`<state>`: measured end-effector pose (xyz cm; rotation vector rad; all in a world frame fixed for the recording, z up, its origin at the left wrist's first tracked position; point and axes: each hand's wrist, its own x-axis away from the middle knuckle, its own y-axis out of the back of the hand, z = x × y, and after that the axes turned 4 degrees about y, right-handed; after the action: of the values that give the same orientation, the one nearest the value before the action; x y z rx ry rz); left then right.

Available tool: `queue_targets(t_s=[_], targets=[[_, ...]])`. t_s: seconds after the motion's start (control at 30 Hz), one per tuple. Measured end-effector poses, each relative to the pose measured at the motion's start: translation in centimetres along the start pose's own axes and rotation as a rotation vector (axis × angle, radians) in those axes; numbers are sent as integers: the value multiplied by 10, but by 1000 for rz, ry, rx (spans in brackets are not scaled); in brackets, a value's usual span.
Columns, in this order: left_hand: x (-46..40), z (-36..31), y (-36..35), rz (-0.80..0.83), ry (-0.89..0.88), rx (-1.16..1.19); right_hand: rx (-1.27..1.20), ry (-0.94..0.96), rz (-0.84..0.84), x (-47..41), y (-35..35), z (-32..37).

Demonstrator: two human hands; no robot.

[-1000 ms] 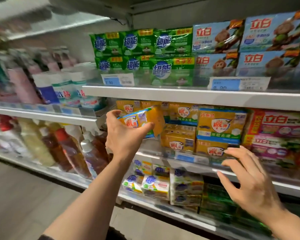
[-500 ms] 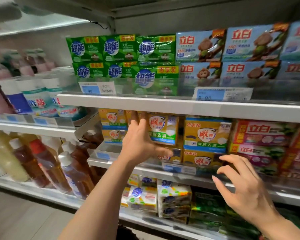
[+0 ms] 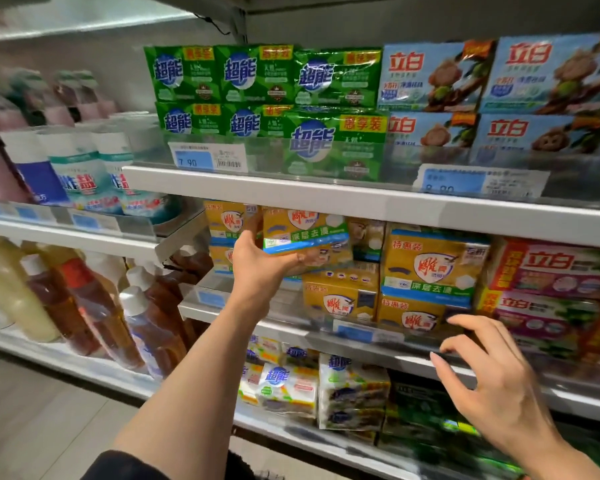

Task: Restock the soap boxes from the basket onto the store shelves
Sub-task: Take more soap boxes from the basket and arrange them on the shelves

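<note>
Resting in the left hand (image 3: 260,268), a yellow soap box (image 3: 303,233) sits tilted at the mouth of the middle shelf (image 3: 291,323), above the stacked yellow boxes (image 3: 426,271) and just under the upper shelf's edge (image 3: 326,195). The thumb curls along its lower edge and the fingers wrap behind it, out of sight. The right hand (image 3: 492,382) hovers in front of the same shelf's lip, fingers spread and loosely bent, holding nothing.

Green soap packs (image 3: 267,98) and blue ones (image 3: 492,95) line the upper shelf, behind price tags (image 3: 208,157). Red and pink packs (image 3: 551,278) stand at the right of the yellow ones. Bottles of amber liquid (image 3: 94,306) fill the neighbouring bay on the left, above grey floor (image 3: 32,410).

Motion blur smears the box's right end, the bottles and the far right. The lowest shelf's goods are dim. No basket shows.

Against half a second ago, the box has tipped and come slightly forward, with the thumb now under it instead of the palm pressed on its left end; the right hand is almost unchanged.
</note>
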<state>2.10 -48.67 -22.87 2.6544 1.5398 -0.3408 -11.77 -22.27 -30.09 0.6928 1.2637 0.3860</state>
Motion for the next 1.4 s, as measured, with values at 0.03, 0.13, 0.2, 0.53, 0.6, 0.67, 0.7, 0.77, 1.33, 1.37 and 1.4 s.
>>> queue_targets(t_s=[0.03,0.13,0.2,0.53,0.6,0.67,0.7,0.77,1.33,1.37,1.4], targets=[[-2,-1,9,-38,-21,4,-1,-7,0,-1,0,0],[-11,2,43,-178,-56,-61,-13,16,-31,-3,-3,-2],[-17,13,67,-207,-29,-104,-32,38,-30,-3,-7,-3],[-35,45,61,201,183,-192,-53,30,-31,0,-17,-1],[-36,47,63,274,202,-230,-40,31,-29,1,-15,-3],[-38,44,69,320,223,-254,-28,31,-33,0,-12,-4],[-39,44,72,344,225,-267,-17,27,-29,0,-10,-5],[-38,44,75,386,215,-326,9,21,-17,-1,-7,-6],[113,-6,-79,156,-481,-584,138,-152,111,41,119,-22],[132,-8,-99,256,-525,-550,172,-177,108,49,139,-26],[150,-10,-119,347,-565,-521,206,-201,106,57,159,-32]])
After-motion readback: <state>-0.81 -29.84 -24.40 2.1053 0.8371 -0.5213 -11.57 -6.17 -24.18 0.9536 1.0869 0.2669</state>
